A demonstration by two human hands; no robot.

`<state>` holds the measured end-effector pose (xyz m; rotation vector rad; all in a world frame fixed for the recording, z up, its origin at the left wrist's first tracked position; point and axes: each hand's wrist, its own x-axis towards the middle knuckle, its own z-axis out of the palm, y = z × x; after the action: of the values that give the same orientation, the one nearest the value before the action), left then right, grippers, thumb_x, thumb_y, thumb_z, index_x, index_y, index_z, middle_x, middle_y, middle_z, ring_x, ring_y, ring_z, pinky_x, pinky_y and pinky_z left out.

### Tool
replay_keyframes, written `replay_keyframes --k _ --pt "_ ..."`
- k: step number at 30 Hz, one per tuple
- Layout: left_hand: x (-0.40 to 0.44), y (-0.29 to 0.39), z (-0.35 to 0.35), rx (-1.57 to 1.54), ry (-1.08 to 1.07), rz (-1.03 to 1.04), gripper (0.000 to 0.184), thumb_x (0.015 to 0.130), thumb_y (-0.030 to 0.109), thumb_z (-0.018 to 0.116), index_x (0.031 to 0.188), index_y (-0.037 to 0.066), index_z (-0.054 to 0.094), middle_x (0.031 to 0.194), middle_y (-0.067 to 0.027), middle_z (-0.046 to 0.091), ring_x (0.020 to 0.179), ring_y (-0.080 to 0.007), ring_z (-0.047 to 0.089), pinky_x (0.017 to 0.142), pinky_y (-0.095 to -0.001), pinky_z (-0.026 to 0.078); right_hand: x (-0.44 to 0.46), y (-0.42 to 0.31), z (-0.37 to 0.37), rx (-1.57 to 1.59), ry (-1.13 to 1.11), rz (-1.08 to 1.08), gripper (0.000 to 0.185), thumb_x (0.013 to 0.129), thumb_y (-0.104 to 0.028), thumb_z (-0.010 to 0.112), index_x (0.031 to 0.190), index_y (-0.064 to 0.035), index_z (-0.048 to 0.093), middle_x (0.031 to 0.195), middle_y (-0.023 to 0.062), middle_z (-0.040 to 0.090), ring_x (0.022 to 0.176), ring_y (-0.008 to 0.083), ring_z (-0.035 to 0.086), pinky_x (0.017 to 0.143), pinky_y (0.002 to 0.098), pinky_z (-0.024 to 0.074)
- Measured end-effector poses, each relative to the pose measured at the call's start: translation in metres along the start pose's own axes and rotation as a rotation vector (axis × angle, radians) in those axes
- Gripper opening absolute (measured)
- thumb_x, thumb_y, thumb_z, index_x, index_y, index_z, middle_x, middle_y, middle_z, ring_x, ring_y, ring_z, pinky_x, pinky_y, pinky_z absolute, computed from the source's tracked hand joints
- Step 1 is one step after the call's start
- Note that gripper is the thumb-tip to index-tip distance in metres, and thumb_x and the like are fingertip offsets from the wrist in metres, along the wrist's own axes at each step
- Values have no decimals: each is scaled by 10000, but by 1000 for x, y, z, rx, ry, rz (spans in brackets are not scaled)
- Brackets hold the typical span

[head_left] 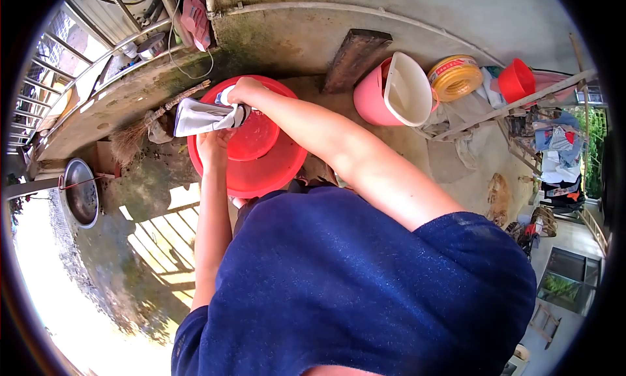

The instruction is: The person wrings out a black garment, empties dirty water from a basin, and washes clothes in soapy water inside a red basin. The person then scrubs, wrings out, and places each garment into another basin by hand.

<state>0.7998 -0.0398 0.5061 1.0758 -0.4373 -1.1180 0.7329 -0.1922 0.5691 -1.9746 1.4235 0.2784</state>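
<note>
My left hand (214,146) is closed on the underside of a pale grey-and-white item (199,117) with a dark edge at its left end. It looks like a shoe or folded cloth; I cannot tell which. My right hand (244,91) is closed just above it, fingers round a small white-and-blue thing (225,96) that is mostly hidden. Both hands are over a large red basin (287,170). Inside that basin is a smaller round red basin (257,141), partly covered by my hands and the item.
A twig broom (130,141) lies left of the basin, with a metal basin (79,193) beyond. Along the wall stand a wooden board (355,60), a pink bucket (372,99), a coiled yellow hose (454,79) and a red bucket (516,81). A dog (499,196) lies at right.
</note>
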Motion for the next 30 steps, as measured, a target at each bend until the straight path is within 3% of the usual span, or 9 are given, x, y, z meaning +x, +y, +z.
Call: replay_keyframes --k 3,10,14,16,19,24,25,27,30 --pt "35 -51 -9 -421 430 -74 569 849 451 500 1064 -72 445 1015 -184 555 947 -289 560 847 -400 443 -28 -17 0 -169 -40 -135 373 640 -276 638 938 -54 657 952 181 621 899 273 614 759 336 478" --pt "8 5 1 -160 -90 53 506 878 390 466 1126 -51 446 985 -152 564 844 -217 568 737 -328 459 -45 -57 18 -420 -387 -232 296 690 -248 612 917 -68 669 978 141 626 895 262 602 778 381 467" --pt "8 17 6 60 62 131 387 862 215 450 1169 -21 445 1038 -137 557 902 -236 563 764 -342 475 -86 5 -41 755 -625 -251 477 794 -449 561 936 4 600 807 118 633 748 201 632 522 266 490" --pt "5 34 22 -858 43 -218 410 846 184 416 1203 -17 424 1133 -184 521 1011 -280 542 843 -371 474 -75 46 -36 932 -473 37 550 786 -541 527 890 -2 565 934 164 618 789 227 644 543 244 493" --pt "5 29 20 -1295 -349 -352 465 839 192 403 1247 -29 364 1216 -239 437 992 -314 547 840 -387 478 -58 85 31 1447 -936 278 804 717 -704 454 1055 25 487 966 137 621 853 201 626 631 289 509" --pt "-37 64 66 -1370 -345 -375 551 823 159 428 1310 -25 246 1235 -239 406 792 -226 538 692 -317 502 -53 50 102 2400 -1463 -293 954 622 -816 362 1122 -19 525 981 96 624 873 240 597 812 392 456" --pt "-43 66 68 -1379 -318 -396 557 820 154 443 1308 -23 244 1228 -234 411 745 -202 519 659 -300 497 -41 53 99 2154 -1366 -519 807 696 -754 394 1086 -66 553 933 72 632 854 219 598 803 359 460" --pt "-54 74 73 -1199 -229 -542 493 812 163 468 1238 -29 311 1098 -179 470 653 -148 471 547 -241 443 -102 12 12 1858 -465 49 542 805 -578 452 979 -83 584 821 51 627 753 191 599 714 315 484" --pt "-60 82 77 -814 -172 -711 322 800 161 484 1059 -22 432 802 -77 497 517 -90 388 425 -194 366 -8 43 79 2157 -740 -442 213 837 -280 520 855 -78 582 709 18 577 628 150 560 522 270 464"
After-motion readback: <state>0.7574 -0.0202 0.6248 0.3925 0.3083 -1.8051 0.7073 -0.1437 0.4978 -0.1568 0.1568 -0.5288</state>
